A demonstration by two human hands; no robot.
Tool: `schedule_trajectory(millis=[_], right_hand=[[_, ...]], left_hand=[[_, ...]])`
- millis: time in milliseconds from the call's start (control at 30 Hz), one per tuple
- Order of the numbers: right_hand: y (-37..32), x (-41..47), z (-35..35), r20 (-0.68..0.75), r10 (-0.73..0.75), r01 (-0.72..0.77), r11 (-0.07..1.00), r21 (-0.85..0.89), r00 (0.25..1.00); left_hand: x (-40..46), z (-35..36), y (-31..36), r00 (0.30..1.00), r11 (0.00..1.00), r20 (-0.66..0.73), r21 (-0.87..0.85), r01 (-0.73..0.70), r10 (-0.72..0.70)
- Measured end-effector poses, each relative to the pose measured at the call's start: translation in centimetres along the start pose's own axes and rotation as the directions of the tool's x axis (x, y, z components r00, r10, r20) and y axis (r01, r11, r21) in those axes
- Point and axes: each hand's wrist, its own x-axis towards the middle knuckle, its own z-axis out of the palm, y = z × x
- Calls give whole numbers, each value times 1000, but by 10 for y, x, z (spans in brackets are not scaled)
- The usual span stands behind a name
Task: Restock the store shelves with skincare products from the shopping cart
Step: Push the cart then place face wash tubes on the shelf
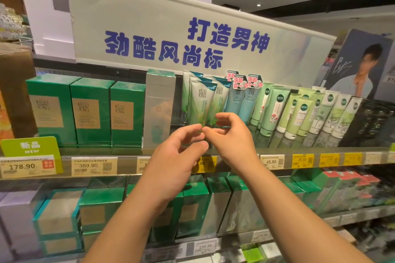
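While three green cardboard boxes (89, 113) fill the top shelf's (106, 150) left end beside a tall silver box (159, 111), I see my left hand (179, 156) and right hand (233, 136) meeting, fingertips pinching the white-and-green tube's (199, 104) base; pale blue tubes (241, 102) crowd its right.

Both bare forearms raised; left hand (181, 151) and right hand (232, 134) loosely curled, fingertips nearly meeting.
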Motion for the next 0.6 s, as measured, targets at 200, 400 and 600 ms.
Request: schedule_trajectory(millis=[200,400,600], right_hand=[[8,-21,-12,-81,9,15,956,293,997],[27,-52,-40,-161,36,36,904,427,986],[66,-92,-90,-270,158,-44,922,384,950]], left_hand=[[-1,12,-3,999,995,30,-94,-8,11],[-1,44,-11,984,990,176,-134,44,-20],[-2,101,-24,924,990,382,-127,65,-12]])
